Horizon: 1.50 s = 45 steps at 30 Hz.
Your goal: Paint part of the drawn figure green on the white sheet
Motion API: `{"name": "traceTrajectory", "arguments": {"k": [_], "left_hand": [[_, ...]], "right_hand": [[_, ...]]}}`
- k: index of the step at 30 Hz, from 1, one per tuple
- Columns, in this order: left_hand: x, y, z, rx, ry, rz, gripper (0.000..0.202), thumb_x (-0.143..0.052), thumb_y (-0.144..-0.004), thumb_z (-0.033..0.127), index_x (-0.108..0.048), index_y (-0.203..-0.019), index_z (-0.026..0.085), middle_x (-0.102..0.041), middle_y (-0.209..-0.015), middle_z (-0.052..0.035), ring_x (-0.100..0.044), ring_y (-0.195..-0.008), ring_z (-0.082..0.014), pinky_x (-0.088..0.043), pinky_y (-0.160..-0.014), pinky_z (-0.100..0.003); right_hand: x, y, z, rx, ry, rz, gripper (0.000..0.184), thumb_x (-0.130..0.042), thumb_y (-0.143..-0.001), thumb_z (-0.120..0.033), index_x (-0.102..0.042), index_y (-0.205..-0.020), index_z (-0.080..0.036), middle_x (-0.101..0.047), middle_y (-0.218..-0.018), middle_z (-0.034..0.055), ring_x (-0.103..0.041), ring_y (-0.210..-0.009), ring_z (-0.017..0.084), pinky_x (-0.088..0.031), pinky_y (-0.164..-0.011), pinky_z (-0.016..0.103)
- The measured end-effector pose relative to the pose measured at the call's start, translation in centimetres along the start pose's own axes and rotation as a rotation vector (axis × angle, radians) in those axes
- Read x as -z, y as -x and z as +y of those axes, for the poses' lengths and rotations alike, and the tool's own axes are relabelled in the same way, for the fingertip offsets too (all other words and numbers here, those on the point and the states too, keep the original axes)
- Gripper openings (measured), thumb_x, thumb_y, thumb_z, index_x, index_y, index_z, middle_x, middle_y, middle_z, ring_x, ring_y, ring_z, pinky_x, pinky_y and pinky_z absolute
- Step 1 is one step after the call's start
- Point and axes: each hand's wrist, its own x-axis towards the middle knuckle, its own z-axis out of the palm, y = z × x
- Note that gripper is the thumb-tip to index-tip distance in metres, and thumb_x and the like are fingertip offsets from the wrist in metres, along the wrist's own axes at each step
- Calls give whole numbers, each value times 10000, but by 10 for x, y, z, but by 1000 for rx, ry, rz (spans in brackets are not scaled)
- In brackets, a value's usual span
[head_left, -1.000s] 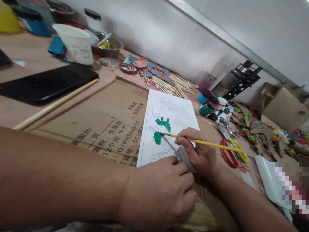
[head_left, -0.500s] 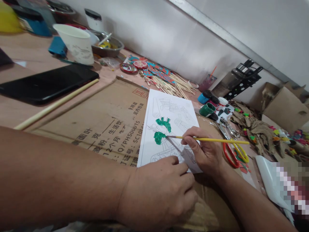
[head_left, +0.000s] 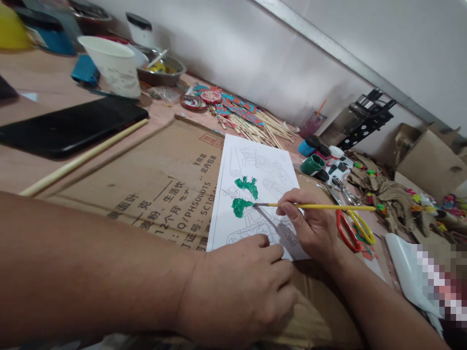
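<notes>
A white sheet with a line drawing lies on flattened brown cardboard. Two patches of it are painted green. My right hand pinches a yellow-handled paintbrush, whose tip rests at the right edge of the lower green patch. My left hand lies knuckles up on the sheet's near edge, fingers curled and pressing the paper down, with my forearm stretching across the bottom left.
A green paint pot and other small pots stand beyond the sheet. Red and yellow scissors lie right of my hand. A black tablet, a long wooden stick, a paper cup, a metal bowl and a pile of thin sticks fill the far table.
My right hand has shifted slightly up and right, and the brush handle has levelled out. The tip has slid a little to the right of the green patch. My left hand has stayed put.
</notes>
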Motion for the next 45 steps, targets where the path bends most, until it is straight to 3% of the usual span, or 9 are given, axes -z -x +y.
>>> {"name": "traceTrajectory", "arguments": {"k": [33, 45], "left_hand": [[0, 0, -1, 4, -1, 10, 206, -733, -806, 334, -616, -877, 180, -658, -859, -46, -565, -729, -214, -485, -646, -382], [0, 0, 0, 7, -3, 0, 169, -702, -828, 323, -634, -887, 180, -662, -862, -41, -565, -728, -220, -487, -633, -396]], "right_hand": [[-3, 1, -7, 24, 33, 45, 136, -547, -986, -254, -632, -885, -221, -683, -748, 2, -635, -679, 136, -516, -629, 260], [-5, 1, -5, 42, 31, -13, 176, -558, -993, -297, -643, -869, -204, -683, -746, 10, -632, -675, 134, -502, -626, 253]]}}
